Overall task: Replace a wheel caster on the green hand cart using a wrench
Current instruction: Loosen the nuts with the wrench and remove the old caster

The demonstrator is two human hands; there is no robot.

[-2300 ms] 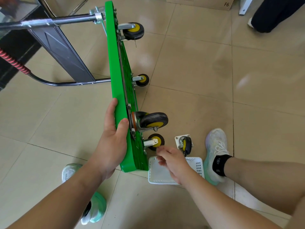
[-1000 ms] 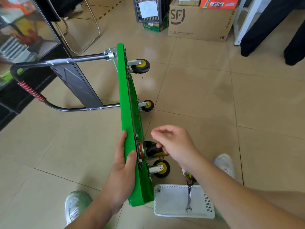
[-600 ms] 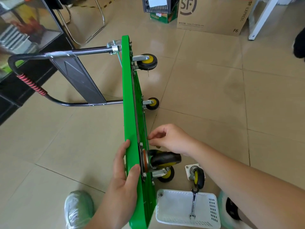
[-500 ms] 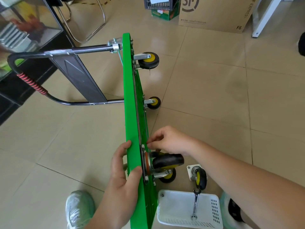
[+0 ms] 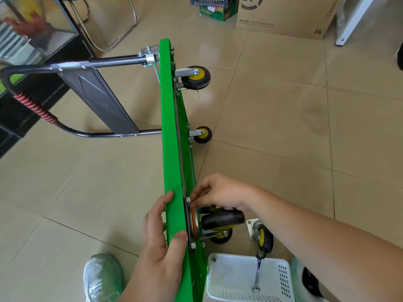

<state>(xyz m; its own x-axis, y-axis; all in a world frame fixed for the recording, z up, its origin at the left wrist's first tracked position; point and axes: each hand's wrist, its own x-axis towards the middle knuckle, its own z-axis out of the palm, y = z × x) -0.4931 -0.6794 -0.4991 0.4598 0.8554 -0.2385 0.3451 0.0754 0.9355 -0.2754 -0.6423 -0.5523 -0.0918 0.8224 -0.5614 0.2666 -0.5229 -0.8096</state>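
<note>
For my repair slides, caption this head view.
Left hand grips the upended cart while right hand pinches at the caster; wrench rests in basket.

Single view, worn on the head: I look forward and steeply down along the green cart (image 5: 172, 131), on edge on the tiled floor (image 5: 272, 118). Left hand (image 5: 161, 247), and right hand (image 5: 220, 192) at the caster (image 5: 222, 219), lie nearest the lens, low in frame; a cardboard box (image 5: 283, 16) marks the far edge.

L hand (image 5: 161, 247) on green cart (image 5: 172, 127) edge, R hand (image 5: 220, 192) at caster (image 5: 222, 219) plate
</note>
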